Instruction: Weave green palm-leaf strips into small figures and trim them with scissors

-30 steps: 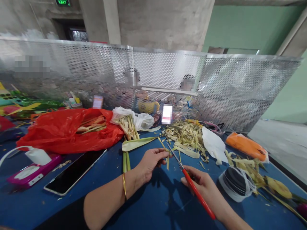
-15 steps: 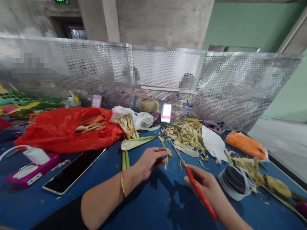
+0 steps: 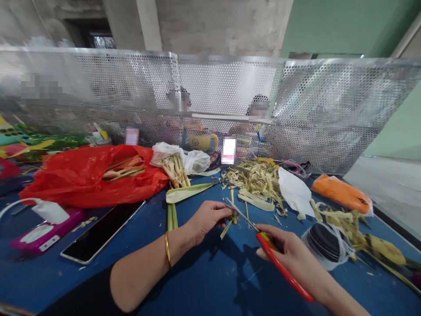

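My left hand [image 3: 212,219], with a gold bangle at the wrist, pinches a small bundle of pale dry plant strips [image 3: 234,217] just above the blue table. Its fingers partly cover the bundle, and one strip end hangs below them. In my right hand [image 3: 286,248] are long-nose pliers [image 3: 286,270] with red handles and a bit of yellow near the grip. Their thin metal jaws point up and left, the tip close above the bundle. Whether the tip touches it, I cannot tell. Beyond both hands lies a heap of dry husk shreds [image 3: 256,180].
A red plastic bag [image 3: 82,175] of stalks, a dark phone [image 3: 105,232] and a purple power strip [image 3: 49,232] lie left. To the right are a wire-wrapped spool [image 3: 325,245], an orange packet [image 3: 342,193] and white paper [image 3: 296,191]. A perforated metal screen [image 3: 223,87] stands behind, with people beyond.
The pliers have moved slightly left, their tip now over the bundle. The strips in my left hand have turned, the hanging end now slanting left. The view has shifted a little.
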A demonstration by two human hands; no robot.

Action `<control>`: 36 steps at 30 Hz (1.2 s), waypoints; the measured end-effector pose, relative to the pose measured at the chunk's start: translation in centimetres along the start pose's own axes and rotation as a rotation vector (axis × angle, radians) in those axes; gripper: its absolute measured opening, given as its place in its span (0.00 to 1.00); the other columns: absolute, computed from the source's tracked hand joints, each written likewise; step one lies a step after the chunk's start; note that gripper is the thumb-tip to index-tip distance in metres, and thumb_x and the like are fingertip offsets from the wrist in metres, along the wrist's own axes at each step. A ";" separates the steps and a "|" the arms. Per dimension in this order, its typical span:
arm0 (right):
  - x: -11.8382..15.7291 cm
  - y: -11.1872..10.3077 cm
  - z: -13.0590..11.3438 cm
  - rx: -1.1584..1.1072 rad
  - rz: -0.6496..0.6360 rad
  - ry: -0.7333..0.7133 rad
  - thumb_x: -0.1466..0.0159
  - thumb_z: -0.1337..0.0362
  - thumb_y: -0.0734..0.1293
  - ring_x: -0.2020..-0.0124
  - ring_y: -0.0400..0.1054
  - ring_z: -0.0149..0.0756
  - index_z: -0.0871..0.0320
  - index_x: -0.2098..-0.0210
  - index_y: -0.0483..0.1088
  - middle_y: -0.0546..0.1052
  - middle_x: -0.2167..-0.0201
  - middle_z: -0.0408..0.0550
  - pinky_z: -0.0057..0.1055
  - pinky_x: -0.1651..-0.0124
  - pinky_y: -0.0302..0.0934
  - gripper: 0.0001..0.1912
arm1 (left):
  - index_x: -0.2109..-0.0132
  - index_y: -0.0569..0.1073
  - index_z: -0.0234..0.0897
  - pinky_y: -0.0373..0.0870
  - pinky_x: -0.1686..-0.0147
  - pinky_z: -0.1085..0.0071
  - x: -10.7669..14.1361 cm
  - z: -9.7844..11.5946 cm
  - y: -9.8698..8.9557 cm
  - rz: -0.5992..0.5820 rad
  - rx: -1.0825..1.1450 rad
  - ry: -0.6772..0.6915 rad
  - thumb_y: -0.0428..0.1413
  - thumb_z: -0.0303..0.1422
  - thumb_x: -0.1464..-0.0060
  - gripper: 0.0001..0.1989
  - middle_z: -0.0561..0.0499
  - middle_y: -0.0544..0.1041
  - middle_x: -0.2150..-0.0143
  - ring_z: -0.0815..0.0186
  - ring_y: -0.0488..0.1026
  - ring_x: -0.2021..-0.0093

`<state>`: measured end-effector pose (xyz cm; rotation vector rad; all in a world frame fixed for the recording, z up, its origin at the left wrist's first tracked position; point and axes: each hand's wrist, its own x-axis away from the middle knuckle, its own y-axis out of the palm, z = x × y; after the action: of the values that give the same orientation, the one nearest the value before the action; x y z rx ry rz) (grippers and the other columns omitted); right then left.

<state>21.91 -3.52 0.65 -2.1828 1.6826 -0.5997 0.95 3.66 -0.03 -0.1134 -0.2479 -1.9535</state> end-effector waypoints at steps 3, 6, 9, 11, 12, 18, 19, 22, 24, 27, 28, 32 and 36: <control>0.0 0.1 -0.1 -0.039 -0.010 -0.003 0.44 0.55 0.69 0.63 0.67 0.40 0.58 0.57 0.74 0.75 0.67 0.45 0.29 0.61 0.62 0.19 | 0.70 0.80 0.33 0.57 0.75 0.76 0.0 -0.1 0.0 -0.002 -0.028 -0.002 0.60 0.37 0.57 0.11 0.49 0.76 0.73 0.72 0.63 0.76; 0.0 0.0 -0.2 -0.035 -0.032 -0.007 0.44 0.55 0.69 0.63 0.67 0.40 0.59 0.61 0.75 0.73 0.72 0.44 0.28 0.63 0.63 0.17 | 0.70 0.80 0.32 0.58 0.75 0.76 -0.1 -0.2 -0.1 -0.011 -0.053 -0.001 0.60 0.38 0.56 0.12 0.49 0.75 0.73 0.72 0.63 0.75; 0.0 0.0 -0.4 -0.010 -0.050 -0.015 0.44 0.55 0.68 0.64 0.66 0.39 0.60 0.61 0.75 0.71 0.74 0.43 0.27 0.64 0.62 0.17 | 0.71 0.79 0.32 0.58 0.74 0.76 -0.1 -0.2 -0.1 -0.015 -0.057 -0.005 0.61 0.38 0.57 0.12 0.50 0.75 0.73 0.72 0.63 0.75; 0.1 0.0 -0.4 0.003 -0.046 -0.020 0.43 0.55 0.68 0.65 0.66 0.38 0.60 0.61 0.75 0.72 0.73 0.43 0.27 0.64 0.62 0.17 | 0.71 0.79 0.32 0.58 0.74 0.75 -0.1 -0.2 -0.1 -0.019 -0.057 -0.007 0.61 0.39 0.57 0.12 0.50 0.75 0.74 0.73 0.62 0.76; 0.1 0.1 -0.4 0.008 -0.039 -0.024 0.43 0.55 0.68 0.66 0.65 0.37 0.60 0.61 0.75 0.73 0.72 0.43 0.27 0.64 0.62 0.17 | 0.71 0.79 0.32 0.58 0.74 0.75 -0.1 -0.2 -0.1 -0.024 -0.055 -0.004 0.61 0.39 0.56 0.12 0.50 0.75 0.73 0.73 0.61 0.76; 0.4 0.2 -0.3 0.044 0.041 -0.096 0.44 0.58 0.68 0.67 0.66 0.36 0.60 0.62 0.76 0.74 0.71 0.42 0.27 0.63 0.63 0.14 | 0.70 0.79 0.32 0.59 0.75 0.77 -0.2 -0.5 0.1 -0.016 0.018 0.007 0.63 0.38 0.58 0.11 0.50 0.74 0.73 0.73 0.63 0.76; 0.4 0.2 -0.3 0.057 0.051 -0.106 0.44 0.58 0.68 0.67 0.67 0.36 0.60 0.62 0.76 0.74 0.72 0.41 0.27 0.62 0.63 0.14 | 0.70 0.79 0.33 0.59 0.75 0.77 -0.2 -0.6 0.1 -0.013 0.023 0.006 0.64 0.37 0.58 0.11 0.50 0.74 0.73 0.73 0.63 0.76; 0.3 0.2 -0.3 0.087 0.062 -0.115 0.44 0.58 0.68 0.65 0.68 0.38 0.60 0.62 0.76 0.76 0.70 0.42 0.28 0.60 0.64 0.14 | 0.71 0.79 0.33 0.58 0.76 0.78 -0.2 -0.6 0.1 -0.015 0.018 0.006 0.63 0.36 0.57 0.10 0.51 0.73 0.75 0.75 0.62 0.78; 0.2 0.2 -0.2 0.101 0.069 -0.108 0.45 0.58 0.69 0.63 0.69 0.39 0.60 0.60 0.76 0.78 0.66 0.43 0.29 0.60 0.65 0.15 | 0.70 0.80 0.32 0.58 0.76 0.78 -0.2 -0.5 0.1 -0.016 0.020 0.009 0.63 0.36 0.56 0.09 0.51 0.73 0.75 0.75 0.62 0.78; -0.1 0.3 0.1 0.090 0.168 -0.100 0.45 0.55 0.69 0.61 0.71 0.41 0.60 0.54 0.73 0.78 0.62 0.47 0.31 0.58 0.66 0.22 | 0.65 0.80 0.32 0.58 0.77 0.79 -0.3 -0.6 -0.1 -0.013 0.046 0.001 0.62 0.37 0.54 0.11 0.49 0.76 0.69 0.76 0.63 0.78; -0.2 0.3 0.3 0.069 0.219 -0.108 0.45 0.54 0.69 0.61 0.71 0.42 0.60 0.51 0.72 0.78 0.61 0.48 0.31 0.57 0.66 0.25 | 0.63 0.80 0.32 0.58 0.76 0.79 -0.4 -0.7 -0.1 -0.015 0.069 -0.009 0.62 0.37 0.53 0.13 0.48 0.76 0.67 0.76 0.64 0.77; -0.3 -0.1 1.0 0.014 0.308 -0.160 0.45 0.51 0.68 0.60 0.71 0.42 0.61 0.47 0.68 0.77 0.63 0.50 0.33 0.58 0.67 0.30 | 0.60 0.79 0.33 0.64 0.69 0.77 -0.7 -0.8 -0.4 -0.046 0.222 -0.052 0.66 0.36 0.58 0.17 0.48 0.76 0.66 0.73 0.70 0.72; -0.1 -0.2 1.0 0.024 0.268 -0.152 0.46 0.52 0.70 0.65 0.69 0.37 0.59 0.46 0.65 0.74 0.67 0.46 0.30 0.61 0.66 0.31 | 0.62 0.79 0.33 0.67 0.66 0.75 -0.7 -0.7 -0.6 -0.007 0.312 -0.049 0.68 0.33 0.61 0.16 0.49 0.76 0.68 0.71 0.72 0.71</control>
<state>22.53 -3.42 -0.10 -1.8894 1.8317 -0.3698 0.73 4.34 -0.89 0.0437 -0.5820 -1.8960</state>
